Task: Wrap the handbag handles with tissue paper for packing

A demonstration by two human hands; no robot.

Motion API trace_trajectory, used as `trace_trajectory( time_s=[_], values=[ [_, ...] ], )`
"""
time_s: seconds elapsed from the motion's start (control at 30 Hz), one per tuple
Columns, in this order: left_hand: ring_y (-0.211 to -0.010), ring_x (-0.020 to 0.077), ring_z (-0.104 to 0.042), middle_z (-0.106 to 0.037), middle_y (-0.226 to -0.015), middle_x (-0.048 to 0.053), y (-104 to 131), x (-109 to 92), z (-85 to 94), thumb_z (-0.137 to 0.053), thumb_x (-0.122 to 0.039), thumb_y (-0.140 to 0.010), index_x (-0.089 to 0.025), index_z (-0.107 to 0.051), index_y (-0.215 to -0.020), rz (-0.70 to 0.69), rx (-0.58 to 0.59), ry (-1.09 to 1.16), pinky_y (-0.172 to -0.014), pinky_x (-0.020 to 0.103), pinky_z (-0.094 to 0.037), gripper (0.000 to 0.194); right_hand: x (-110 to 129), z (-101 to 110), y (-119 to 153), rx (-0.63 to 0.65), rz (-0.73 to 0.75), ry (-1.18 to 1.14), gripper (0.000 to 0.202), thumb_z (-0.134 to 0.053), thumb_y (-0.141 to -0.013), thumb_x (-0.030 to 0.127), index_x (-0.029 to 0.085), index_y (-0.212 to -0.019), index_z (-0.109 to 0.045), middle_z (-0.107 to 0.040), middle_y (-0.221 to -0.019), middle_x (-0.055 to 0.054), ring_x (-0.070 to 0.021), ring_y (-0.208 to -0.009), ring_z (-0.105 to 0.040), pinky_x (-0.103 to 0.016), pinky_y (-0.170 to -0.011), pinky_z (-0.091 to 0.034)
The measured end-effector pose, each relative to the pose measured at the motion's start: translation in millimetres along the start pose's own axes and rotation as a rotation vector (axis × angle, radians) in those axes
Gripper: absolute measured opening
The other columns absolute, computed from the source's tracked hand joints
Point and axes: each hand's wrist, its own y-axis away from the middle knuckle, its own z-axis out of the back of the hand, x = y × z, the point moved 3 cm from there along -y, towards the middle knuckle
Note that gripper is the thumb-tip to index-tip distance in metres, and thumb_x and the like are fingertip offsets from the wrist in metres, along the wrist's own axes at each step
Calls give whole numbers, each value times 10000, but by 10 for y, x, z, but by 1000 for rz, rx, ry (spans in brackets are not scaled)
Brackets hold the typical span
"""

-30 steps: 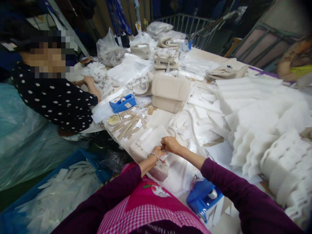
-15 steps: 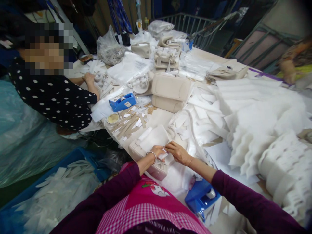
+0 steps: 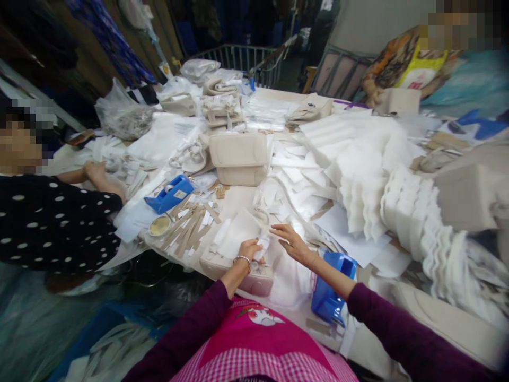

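Right now, the near bag, beige, lies at the close edge of the surface, just in front of the pink apron. The left hand rests over the near bag, its grip together on a small white piece. The right hand hovers just right of the near bag, its grip apart, fingers spread.

Beyond the near bag stands a larger beige bag. To the near bag's left are loose beige and white strips, a round yellowish disc and a blue tape dispenser with a pale label, too small to read. To its right, partly behind the right forearm, is a second dispenser, also blue. Farther right of the near bag, white foam sheets spread in wavy piles.

Well left of the near bag, a person in a polka-dot top has hands among pale pieces. Far beyond it to the right, another person wears a yellow apron with red lettering that cannot be made out, hands at a beige bag. White letters at the wearer's shirt hem are cut off by the bottom edge of the view.
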Motion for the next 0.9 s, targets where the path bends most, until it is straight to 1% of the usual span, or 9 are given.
trace_trajectory(
  time_s=[0.1,0.2,0.3,0.4,0.5,0.63,0.7,0.8,0.9],
  values=[
    [-361,118,-488,-546,-502,-6,4,-36,-16,-638,-342,-602,-141,-565,-675,-31,11,-26,-406,260,-402,226,-18,117,372,-364,-377,-194,354,-443,-825,198,211,-1141,-600,-632,-1039,-84,-202,-964,-578,-428,-901,-444],
    [-366,124,-506,-555,-516,-8,17,-60,-10,-618,-305,-582,-143,-549,-655,-47,7,-41,-414,266,-417,190,18,-38,833,-605,-684,-345,331,-474,-801,295,175,-1067,-631,-663,-926,-82,-201,-851,-611,-394,-822,-475],
    [-368,134,-509,-528,-473,-22,32,-77,-25,-623,-316,-590,-151,-536,-645,-56,45,-66,-434,280,-430,194,152,-454,1176,-606,-829,-465,321,-501,-758,320,165,-997,-651,-662,-812,-62,-179,-716,-591,-348,-716,-479],
    [-371,124,-500,-517,-462,-32,42,-91,-46,-652,-323,-578,-155,-528,-645,-62,76,-86,-442,270,-425,219,324,-903,1375,-546,-860,-618,304,-490,-737,290,167,-967,-645,-625,-687,-27,-149,-596,-536,-305,-613,-450],
    [-384,103,-495,-563,-541,-22,41,-96,-58,-671,-327,-562,-152,-530,-664,-54,83,-83,-440,254,-413,247,477,-1147,1479,-555,-862,-655,344,-459,-743,263,179,-1039,-612,-585,-632,3,-132,-541,-487,-277,-553,-408],
    [-415,98,-508,-589,-597,-9,15,-76,-63,-669,-330,-564,-144,-547,-685,-29,93,-86,-475,259,-433,253,653,-1126,1371,-586,-856,-693,516,-468,-721,229,208,-1236,-506,-536,-569,44,-117,-513,-446,-244,-511,-359],
    [-414,96,-505,-598,-607,-5,-7,-57,-60,-669,-324,-563,-142,-551,-694,-18,99,-89,-491,268,-445,254,731,-1056,1190,-582,-858,-889,650,-474,-695,209,206,-1340,-392,-503,-513,71,-103,-459,-406,-226,-474,-323],
    [-418,96,-497,-587,-587,-17,-47,-25,-51,-679,-312,-551,-143,-553,-697,-13,120,-97,-491,264,-438,257,823,-952,856,-568,-810,-1314,794,-480,-659,192,215,-1415,-239,-431,-462,110,-74,-388,-312,-199,-427,-253],
    [-435,98,-496,-570,-560,-27,-88,5,-37,-689,-306,-525,-141,-562,-695,-19,120,-102,-470,243,-406,269,841,-880,612,-584,-726,-1547,864,-510,-609,164,251,-1417,-217,-446,-517,111,-45,-381,-282,-179,-413,-203]
  ],
)
